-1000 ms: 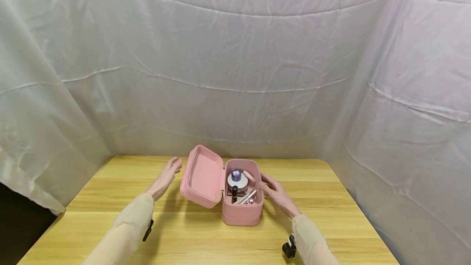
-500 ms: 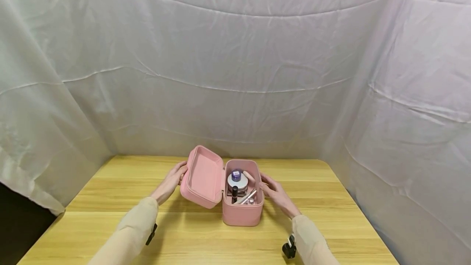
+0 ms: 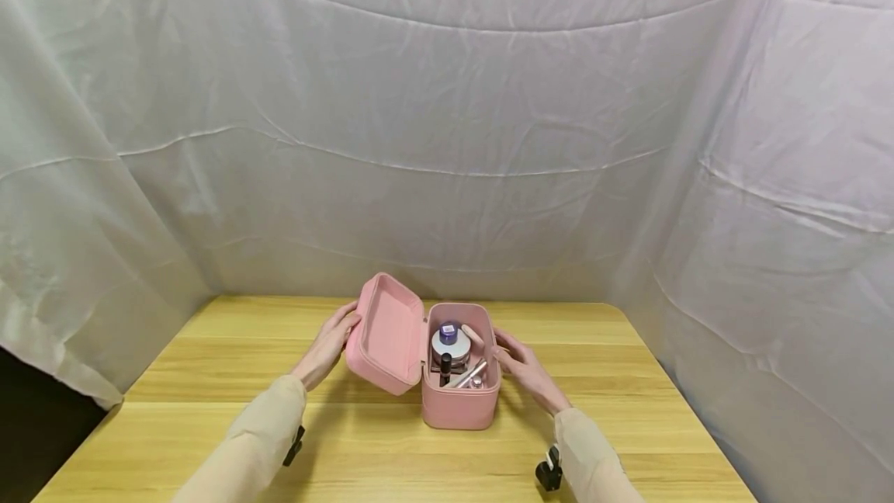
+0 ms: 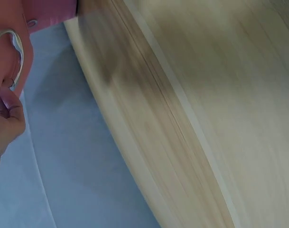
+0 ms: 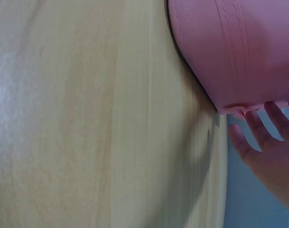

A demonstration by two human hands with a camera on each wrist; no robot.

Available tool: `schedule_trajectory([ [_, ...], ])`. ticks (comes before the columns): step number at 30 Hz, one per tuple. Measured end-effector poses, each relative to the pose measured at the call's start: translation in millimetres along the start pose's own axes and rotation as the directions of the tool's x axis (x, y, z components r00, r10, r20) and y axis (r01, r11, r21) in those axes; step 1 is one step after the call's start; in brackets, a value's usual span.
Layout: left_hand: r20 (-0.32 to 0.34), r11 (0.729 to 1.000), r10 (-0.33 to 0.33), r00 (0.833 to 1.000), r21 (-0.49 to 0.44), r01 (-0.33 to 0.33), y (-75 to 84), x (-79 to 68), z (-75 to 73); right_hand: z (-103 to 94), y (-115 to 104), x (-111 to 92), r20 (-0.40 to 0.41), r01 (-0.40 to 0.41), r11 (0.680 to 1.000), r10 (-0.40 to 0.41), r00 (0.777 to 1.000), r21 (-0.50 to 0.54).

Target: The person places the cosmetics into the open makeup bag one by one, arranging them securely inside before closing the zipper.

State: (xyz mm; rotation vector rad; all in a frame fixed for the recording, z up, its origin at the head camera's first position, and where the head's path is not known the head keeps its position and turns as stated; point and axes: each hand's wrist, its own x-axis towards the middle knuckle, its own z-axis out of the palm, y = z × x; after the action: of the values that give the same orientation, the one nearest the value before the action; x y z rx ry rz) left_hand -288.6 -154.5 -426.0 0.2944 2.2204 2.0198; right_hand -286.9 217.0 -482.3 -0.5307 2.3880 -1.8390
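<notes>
A pink cosmetic case [image 3: 457,410] stands open in the head view, its hinged lid [image 3: 387,332] tilted out to the left. My left hand [image 3: 327,348] holds the lid's outer edge with bent fingers; the left wrist view shows these fingers [image 4: 10,102] beside a pale curved handle [image 4: 20,52]. Against the case's right wall lies my right hand [image 3: 525,371], fingers extended. In the right wrist view its fingertips [image 5: 252,118] meet the pink side. Inside are a purple-lidded jar [image 3: 448,332], a white round container [image 3: 457,350], a black-capped tube [image 3: 445,367] and a silver tube [image 3: 473,371].
The case rests on a light wood table [image 3: 594,441]. Pale grey fabric [image 3: 447,138] hangs behind it and along both sides. A dark area [image 3: 42,425] borders the table at the left. Small black devices [image 3: 549,470] sit on both wrists.
My left hand has moved right from beside the lid and taken hold of its outer edge. The lid has tipped slightly up toward the case. My right hand has stayed in place.
</notes>
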Motion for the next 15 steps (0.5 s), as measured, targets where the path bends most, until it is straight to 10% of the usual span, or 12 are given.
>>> schedule_trajectory([
  [15,-0.044,0.993,0.090,0.995,-0.074,-0.093,10.9,-3.0,15.0,0.4,1,0,-0.008,-0.012,1.000,0.012,1.000,0.001],
])
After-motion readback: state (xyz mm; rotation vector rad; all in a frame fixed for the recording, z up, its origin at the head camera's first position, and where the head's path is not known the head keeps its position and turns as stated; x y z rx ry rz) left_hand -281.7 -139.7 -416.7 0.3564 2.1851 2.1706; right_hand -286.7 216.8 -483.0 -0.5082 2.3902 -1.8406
